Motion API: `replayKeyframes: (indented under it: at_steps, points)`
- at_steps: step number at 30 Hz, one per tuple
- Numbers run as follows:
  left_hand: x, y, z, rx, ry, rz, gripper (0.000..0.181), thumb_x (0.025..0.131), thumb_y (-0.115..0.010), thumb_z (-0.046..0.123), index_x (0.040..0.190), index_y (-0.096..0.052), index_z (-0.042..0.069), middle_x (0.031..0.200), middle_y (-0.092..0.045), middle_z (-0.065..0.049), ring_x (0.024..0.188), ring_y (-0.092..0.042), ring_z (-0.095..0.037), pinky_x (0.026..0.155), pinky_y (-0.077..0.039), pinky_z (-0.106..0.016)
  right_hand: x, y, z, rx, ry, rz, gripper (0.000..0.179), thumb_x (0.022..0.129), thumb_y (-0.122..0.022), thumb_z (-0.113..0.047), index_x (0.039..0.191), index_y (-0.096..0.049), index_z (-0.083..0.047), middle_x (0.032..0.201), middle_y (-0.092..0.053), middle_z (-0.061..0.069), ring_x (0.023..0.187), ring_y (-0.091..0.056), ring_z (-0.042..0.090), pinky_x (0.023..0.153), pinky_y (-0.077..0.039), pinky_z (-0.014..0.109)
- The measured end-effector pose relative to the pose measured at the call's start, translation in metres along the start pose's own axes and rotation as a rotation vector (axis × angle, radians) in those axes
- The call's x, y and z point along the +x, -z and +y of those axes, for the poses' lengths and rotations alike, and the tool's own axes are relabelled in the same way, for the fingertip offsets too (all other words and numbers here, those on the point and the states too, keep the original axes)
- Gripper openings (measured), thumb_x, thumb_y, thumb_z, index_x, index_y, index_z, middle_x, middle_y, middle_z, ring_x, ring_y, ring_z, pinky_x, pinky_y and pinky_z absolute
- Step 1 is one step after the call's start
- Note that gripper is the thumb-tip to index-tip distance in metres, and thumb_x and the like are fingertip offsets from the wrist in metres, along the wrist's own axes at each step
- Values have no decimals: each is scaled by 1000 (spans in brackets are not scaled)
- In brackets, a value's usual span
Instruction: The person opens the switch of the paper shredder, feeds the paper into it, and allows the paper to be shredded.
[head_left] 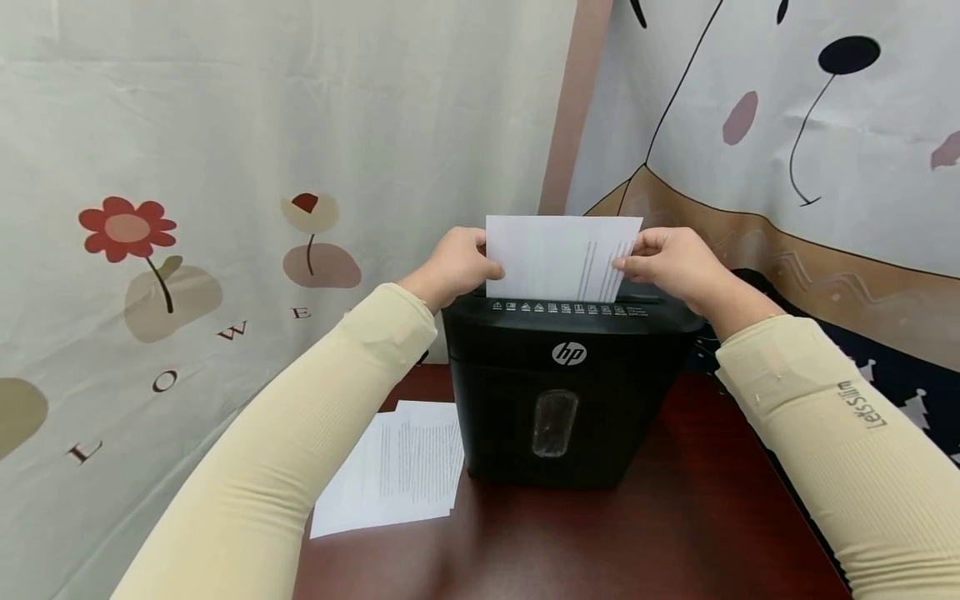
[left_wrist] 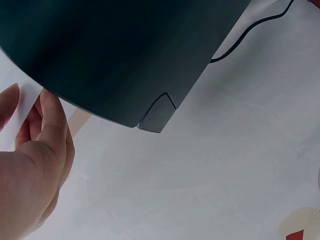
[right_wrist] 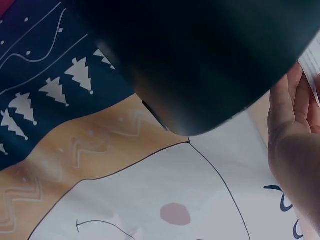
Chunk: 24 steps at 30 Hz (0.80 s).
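Observation:
A sheet of paper [head_left: 547, 258] with printed lines near its right side stands upright at the top of a black HP paper shredder [head_left: 510, 400]. Its lower edge meets the shredder's top, where the slot is hidden behind the front rim. My left hand [head_left: 463, 262] pinches the sheet's left edge between thumb and fingers. On the opposite edge, my right hand [head_left: 675, 265] pinches it the same way. The left wrist view shows the left hand [left_wrist: 42, 145] close beside the shredder's rim; in the right wrist view the right hand [right_wrist: 295, 125] is near the rim with the paper [right_wrist: 312, 62].
Several printed sheets [head_left: 397, 479] lie on the dark red table [head_left: 555, 542], left of the shredder. A patterned curtain [head_left: 337, 108] hangs close behind, and another cloth [head_left: 825, 192] hangs at the right. A black cord [left_wrist: 250, 27] runs out from the shredder.

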<state>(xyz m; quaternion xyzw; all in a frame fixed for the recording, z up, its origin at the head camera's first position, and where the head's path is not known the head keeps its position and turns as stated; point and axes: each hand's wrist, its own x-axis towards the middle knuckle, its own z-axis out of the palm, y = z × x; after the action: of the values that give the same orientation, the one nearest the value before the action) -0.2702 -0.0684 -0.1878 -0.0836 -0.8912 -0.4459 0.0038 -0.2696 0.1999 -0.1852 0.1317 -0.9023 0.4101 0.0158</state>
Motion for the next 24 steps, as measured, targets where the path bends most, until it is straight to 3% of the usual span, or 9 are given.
replayKeyframes:
  at_steps: [5,11,13,19,24]
  points:
    - [-1,0,0,-4,1,3,31,88,-60,-2,118,-61,-3,119,-61,-15,101,-52,-22,88,-45,-33,-1,-1,2,-3,-6,-1,21,94,-64,-24,94,-60,-3,109,-67,14,103,-61,31,96,-45,49]
    - [-3,-1,-1,39,-3,20,3,88,-61,-1,89,-59,0,100,-60,-12,88,-47,-22,73,-40,-30,-1,-3,4,-24,-14,1,20,95,-62,-23,96,-59,-4,114,-64,18,103,-61,32,94,-44,49]
    - [-3,-1,-2,55,-9,25,7,88,-62,-1,84,-56,2,93,-57,-10,86,-46,-21,71,-40,-29,-1,-4,4,-23,-16,1,22,95,-62,-23,100,-60,-2,112,-64,17,102,-61,31,94,-44,49]
    - [-5,-1,-1,60,-12,26,4,87,-61,-2,88,-59,2,86,-50,-7,84,-46,-21,68,-39,-28,-1,-5,5,-3,-21,-24,31,96,-61,-24,115,-61,1,108,-62,10,107,-59,31,98,-44,50]
    - [-6,-1,-1,48,-8,22,5,87,-61,-4,88,-60,1,91,-56,-8,87,-50,-20,69,-42,-26,-3,-6,5,-11,-17,-23,29,95,-62,-22,113,-64,1,109,-64,13,106,-60,29,95,-46,47]
